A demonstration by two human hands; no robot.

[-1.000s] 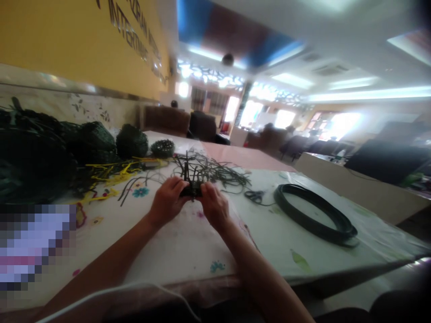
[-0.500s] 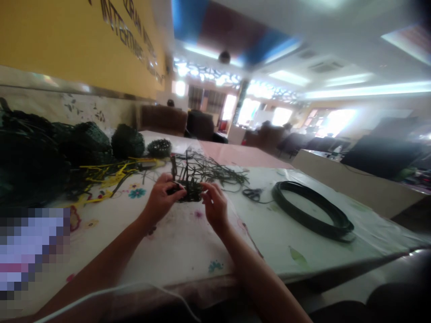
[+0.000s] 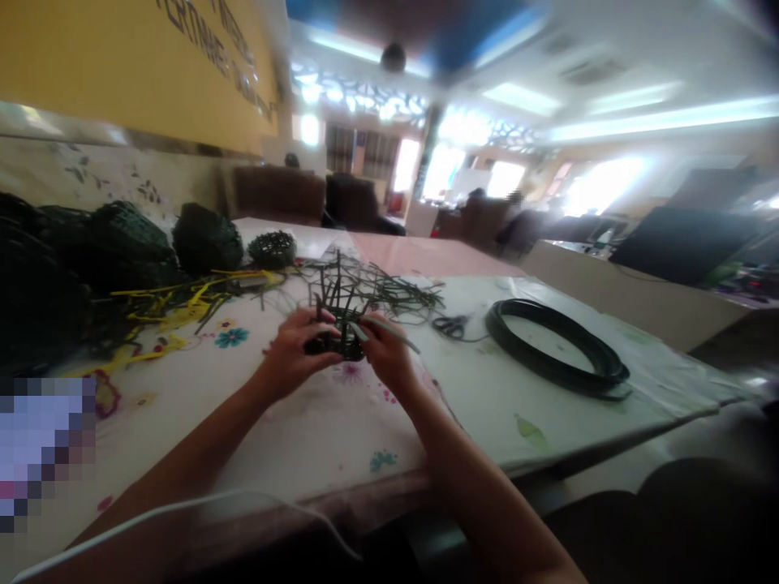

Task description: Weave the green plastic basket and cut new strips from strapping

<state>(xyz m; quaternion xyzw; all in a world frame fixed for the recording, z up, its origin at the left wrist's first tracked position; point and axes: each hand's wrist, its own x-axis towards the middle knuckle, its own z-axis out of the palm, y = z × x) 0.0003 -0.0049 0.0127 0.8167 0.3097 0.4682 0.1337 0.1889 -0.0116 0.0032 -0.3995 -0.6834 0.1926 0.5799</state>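
- I see my left hand (image 3: 296,347) closed around the left side of a small dark green woven piece (image 3: 337,341), just left of the frame's centre, held low over the floral tablecloth (image 3: 292,438).
- My right hand (image 3: 385,354) grips the right side of the same piece, and a pale green strip (image 3: 389,332) runs out from its fingers toward the right.
- Stiff dark strands (image 3: 334,285) stand up from the woven piece, fanned and crossing each other above my hands.
- Beyond my hands, a loose heap of dark green strips (image 3: 389,290) lies spread on the cloth.
- To the right of that heap, scissors (image 3: 451,326) lie flat, just beside a large coil of dark green strip (image 3: 553,349) in the right-middle of the frame.
- In the upper left, a small woven bowl (image 3: 272,249) sits near a rounded dark woven basket (image 3: 207,241), with more dark woven pieces piled at the left edge.
- Yellow strips (image 3: 176,304) are scattered in front of those baskets, well apart from my hands.
- A white cable (image 3: 200,507) crosses the bottom of the frame over my left forearm.
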